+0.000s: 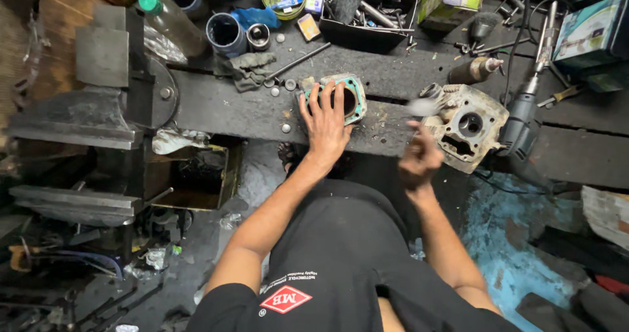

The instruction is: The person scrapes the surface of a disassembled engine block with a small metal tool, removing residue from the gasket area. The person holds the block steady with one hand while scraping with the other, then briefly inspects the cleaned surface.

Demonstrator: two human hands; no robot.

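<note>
Two hands work at our bench (pixel 249 109): our left hand (pixel 325 123) presses flat, fingers spread, on the green-gasketed cylinder (pixel 347 96) to steady it, while our right hand (pixel 419 158) pinches a blurred tool (pixel 422 108) near the cylinder head (pixel 468 125) beyond.

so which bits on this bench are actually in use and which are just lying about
In use:
left hand pressed on the engine cylinder with green gasket
right hand, blurred, beside the engine casing

Lying about:
plastic bottle
rag
black tool tray
power tool
vise
</note>
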